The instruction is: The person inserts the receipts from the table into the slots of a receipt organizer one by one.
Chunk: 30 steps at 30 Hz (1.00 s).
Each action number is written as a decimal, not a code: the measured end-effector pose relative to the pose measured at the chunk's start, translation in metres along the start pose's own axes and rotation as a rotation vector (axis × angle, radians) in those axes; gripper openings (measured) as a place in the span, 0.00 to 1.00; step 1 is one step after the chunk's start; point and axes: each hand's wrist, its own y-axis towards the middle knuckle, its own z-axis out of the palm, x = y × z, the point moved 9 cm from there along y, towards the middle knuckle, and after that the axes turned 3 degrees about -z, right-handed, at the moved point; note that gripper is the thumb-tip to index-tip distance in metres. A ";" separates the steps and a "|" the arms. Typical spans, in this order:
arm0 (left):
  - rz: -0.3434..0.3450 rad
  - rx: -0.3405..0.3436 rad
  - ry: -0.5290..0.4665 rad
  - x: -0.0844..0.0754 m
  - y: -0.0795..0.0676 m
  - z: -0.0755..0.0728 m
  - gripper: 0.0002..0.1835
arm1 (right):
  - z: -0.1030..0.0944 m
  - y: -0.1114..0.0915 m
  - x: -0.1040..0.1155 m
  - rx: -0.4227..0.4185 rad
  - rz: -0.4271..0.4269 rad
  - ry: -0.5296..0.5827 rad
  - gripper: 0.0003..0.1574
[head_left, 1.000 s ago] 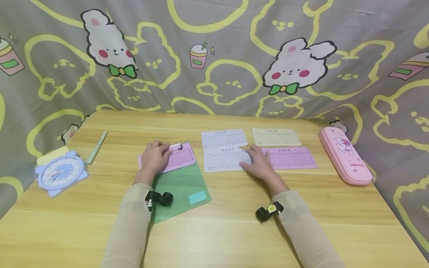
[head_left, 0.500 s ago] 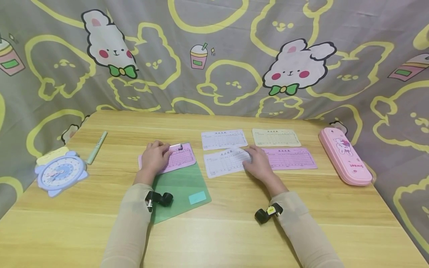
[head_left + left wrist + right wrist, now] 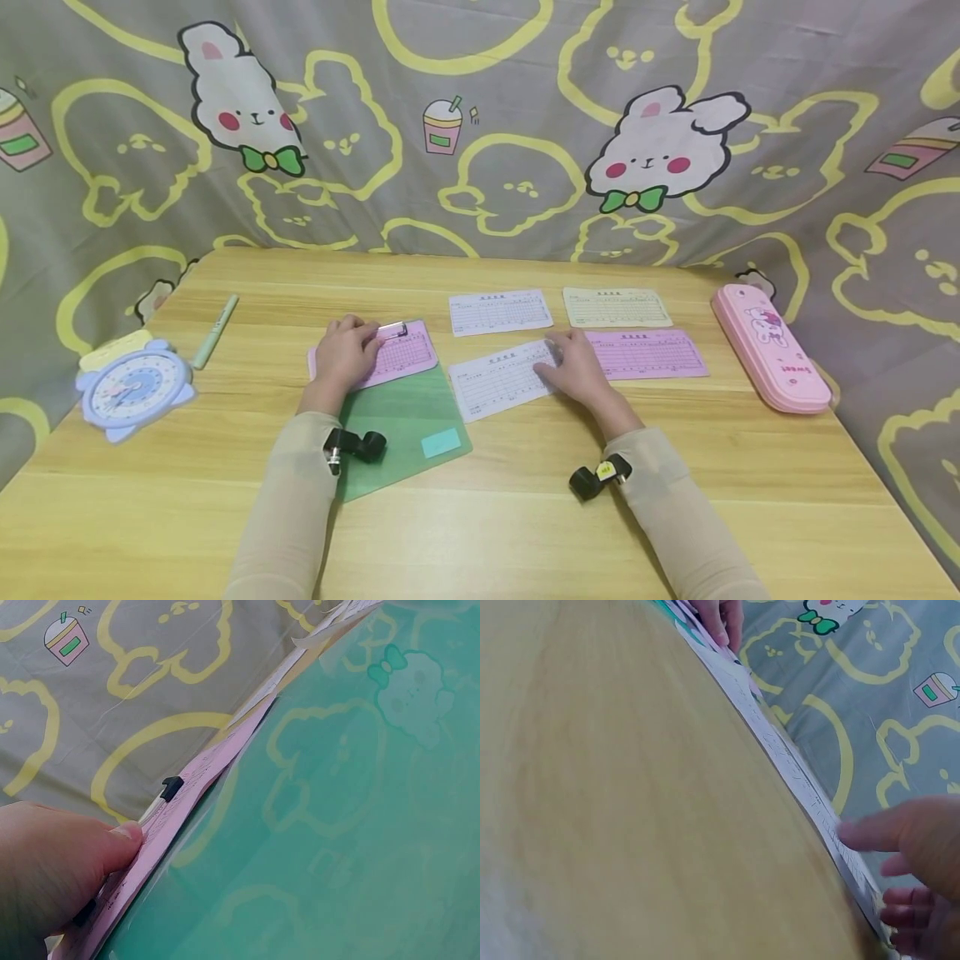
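Lower left of the frame's centre, green board [image 3: 405, 425], seemingly stiff, flat on the table [image 3: 480, 533]. At the centre, nearer white sheet [image 3: 495, 383], slanted, with right hand [image 3: 581, 371] touching its right end, fingers relaxed, not clasping. Probably very light, soft, easy to crease; best to take gently by the right edge, between thumb and fingers. Left of centre, left hand [image 3: 347, 352] gripping the clip [image 3: 393, 329] upon the pink sheet [image 3: 405, 357]. Behind, right of centre, farther white sheet [image 3: 500, 312] and yellow sheet [image 3: 617, 307], likely equally thin.

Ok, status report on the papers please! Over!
Left hand on silver clip. Right hand at nearer white slip. Maybe in the way: green clipboard, close on slip's left.
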 end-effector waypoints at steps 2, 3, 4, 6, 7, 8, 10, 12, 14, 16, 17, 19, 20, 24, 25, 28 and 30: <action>0.000 0.000 -0.001 0.000 0.000 0.000 0.20 | 0.002 -0.001 0.000 0.032 0.004 -0.043 0.42; 0.001 -0.001 -0.001 0.000 0.000 0.000 0.20 | 0.003 -0.001 0.000 0.044 0.010 -0.066 0.45; 0.001 -0.001 -0.001 0.000 0.000 0.000 0.20 | 0.004 -0.002 0.000 0.055 0.014 -0.085 0.47; 0.003 -0.002 -0.001 0.000 0.000 0.000 0.20 | 0.005 -0.003 -0.001 0.068 0.026 -0.116 0.50; 0.003 -0.003 -0.002 0.000 0.000 0.001 0.20 | 0.005 -0.003 -0.001 0.073 0.036 -0.127 0.50; 0.003 -0.004 -0.003 0.000 0.000 0.001 0.20 | 0.006 -0.003 -0.002 0.076 0.042 -0.136 0.51; 0.005 -0.005 -0.006 0.001 0.000 0.001 0.20 | 0.006 -0.003 -0.003 0.076 0.046 -0.151 0.51; 0.007 -0.006 -0.008 0.001 0.000 0.001 0.20 | 0.006 -0.003 -0.003 0.076 0.045 -0.165 0.50; 0.008 -0.007 -0.008 0.001 0.000 0.001 0.20 | 0.006 -0.003 -0.003 0.074 0.040 -0.176 0.49; 0.008 -0.007 -0.006 0.002 0.000 0.001 0.20 | 0.006 -0.003 -0.003 0.071 0.036 -0.181 0.47; 0.007 -0.006 -0.006 0.002 0.000 0.001 0.20 | 0.006 -0.002 -0.003 0.070 0.035 -0.182 0.47; 0.003 -0.007 -0.006 0.002 0.000 0.001 0.20 | 0.006 -0.003 -0.003 0.067 0.037 -0.181 0.46; 0.002 -0.006 -0.007 0.002 0.000 0.002 0.20 | 0.006 -0.002 -0.004 0.066 0.039 -0.181 0.45; -0.003 -0.005 -0.008 0.001 0.001 0.001 0.20 | 0.005 -0.002 -0.005 0.058 0.050 -0.174 0.43; -0.004 -0.004 -0.008 0.001 0.001 0.001 0.20 | 0.005 -0.002 -0.005 0.056 0.054 -0.174 0.42; -0.007 -0.002 -0.006 0.001 0.001 0.001 0.20 | 0.004 -0.002 -0.005 0.052 0.062 -0.178 0.41; -0.007 0.000 -0.005 0.001 0.001 0.001 0.20 | 0.003 -0.002 -0.004 0.049 0.064 -0.170 0.40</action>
